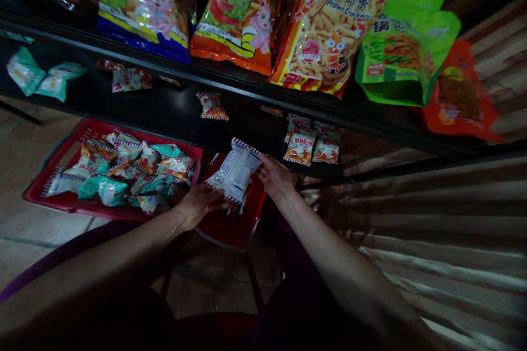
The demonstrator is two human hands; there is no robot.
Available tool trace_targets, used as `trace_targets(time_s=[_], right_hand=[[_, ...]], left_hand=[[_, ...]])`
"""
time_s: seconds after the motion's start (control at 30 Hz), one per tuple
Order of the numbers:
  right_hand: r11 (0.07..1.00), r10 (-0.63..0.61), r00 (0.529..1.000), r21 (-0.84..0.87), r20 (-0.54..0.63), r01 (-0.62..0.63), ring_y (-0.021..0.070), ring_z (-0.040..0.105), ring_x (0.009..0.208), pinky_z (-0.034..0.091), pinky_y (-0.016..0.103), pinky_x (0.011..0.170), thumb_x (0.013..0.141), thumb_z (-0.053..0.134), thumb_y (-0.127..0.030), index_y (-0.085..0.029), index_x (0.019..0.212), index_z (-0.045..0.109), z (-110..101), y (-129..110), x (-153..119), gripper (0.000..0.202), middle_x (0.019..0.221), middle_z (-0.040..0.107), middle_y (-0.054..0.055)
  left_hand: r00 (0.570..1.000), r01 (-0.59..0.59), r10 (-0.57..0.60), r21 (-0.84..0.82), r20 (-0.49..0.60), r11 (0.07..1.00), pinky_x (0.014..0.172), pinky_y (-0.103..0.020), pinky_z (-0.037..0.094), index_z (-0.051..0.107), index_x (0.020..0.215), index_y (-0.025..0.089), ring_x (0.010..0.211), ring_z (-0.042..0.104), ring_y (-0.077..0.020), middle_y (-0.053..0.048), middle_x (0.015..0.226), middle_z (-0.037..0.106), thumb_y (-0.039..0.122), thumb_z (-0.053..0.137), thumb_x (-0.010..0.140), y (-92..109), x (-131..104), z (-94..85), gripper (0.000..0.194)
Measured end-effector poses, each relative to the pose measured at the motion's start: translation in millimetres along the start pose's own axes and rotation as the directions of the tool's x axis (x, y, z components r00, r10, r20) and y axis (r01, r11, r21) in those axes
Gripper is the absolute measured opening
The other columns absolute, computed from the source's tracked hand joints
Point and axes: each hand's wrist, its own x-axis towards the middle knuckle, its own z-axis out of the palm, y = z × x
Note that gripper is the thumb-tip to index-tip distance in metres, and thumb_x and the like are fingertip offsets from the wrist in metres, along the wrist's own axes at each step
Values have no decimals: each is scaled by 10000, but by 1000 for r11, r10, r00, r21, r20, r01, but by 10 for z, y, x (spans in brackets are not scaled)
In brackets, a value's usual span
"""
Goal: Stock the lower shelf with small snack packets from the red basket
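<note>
Between my two hands is a small snack packet, its pale printed back turned up and striped seals at its ends. My left hand pinches its lower left edge. My right hand grips its upper right corner. Under the packet stands a red basket with a few wrappers partly hidden inside. To the left, a second red basket holds many small packets, some teal like this teal packet, others orange and white.
On the lower black shelf lie teal packets, a lone orange packet and a small cluster of packets. The upper shelf edge carries large snack bags. Corrugated wall at right.
</note>
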Motion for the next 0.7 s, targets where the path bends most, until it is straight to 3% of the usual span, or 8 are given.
trace_targets(time_s=[0.23, 0.33, 0.4, 0.5, 0.57, 0.7], right_hand=[[998, -45, 999, -35, 8, 45, 110, 634, 585, 516, 241, 604, 671, 698, -138, -191, 689, 624, -48, -15, 42, 93, 625, 684, -28], [999, -44, 994, -14, 95, 46, 102, 638, 637, 514, 228, 633, 676, 727, -226, -207, 726, 622, -36, -10, 1, 118, 699, 698, -34], [998, 47, 973, -53, 228, -36, 107, 645, 680, 516, 232, 647, 687, 730, -318, -225, 802, 625, -28, -5, -61, 182, 775, 708, -32], [959, 254, 895, -213, 367, -185, 129, 654, 699, 520, 266, 658, 643, 770, -344, -238, 874, 607, -29, 42, -183, 302, 816, 713, -18], [936, 318, 865, -275, 389, -220, 137, 660, 698, 520, 285, 667, 619, 789, -293, -232, 886, 598, -37, 105, -254, 334, 808, 714, -13], [939, 310, 883, -257, 352, -228, 125, 658, 679, 516, 281, 670, 615, 776, -203, -212, 868, 609, -63, 214, -302, 303, 779, 711, -24]], left_hand=[[1000, 7, -6, -13, 28, 1000, 788, -318, 538, 661, 699, 69, 720, 648, -158, -66, 745, 687, 87, 743, 628, -30, -2, 39, 109], [999, -31, 31, -57, 7, 998, 812, -329, 536, 643, 642, 73, 704, 635, -143, -48, 695, 668, 87, 755, 609, -45, 11, 46, 117], [996, -83, 81, -76, -30, 994, 816, -329, 538, 643, 655, 82, 708, 630, -135, -36, 694, 665, 90, 755, 601, -28, 20, 58, 124], [989, -129, 123, -78, -80, 989, 820, -325, 539, 652, 710, 92, 732, 632, -135, -33, 731, 676, 95, 749, 601, 10, 40, 88, 146], [988, -133, 127, -67, -91, 989, 816, -322, 538, 654, 720, 91, 727, 631, -134, -33, 737, 677, 95, 747, 599, 22, 52, 108, 153], [989, -138, 139, 19, -40, 990, 815, -345, 535, 662, 762, 85, 736, 638, -159, -51, 756, 680, 142, 756, 608, 25, 47, 123, 189]])
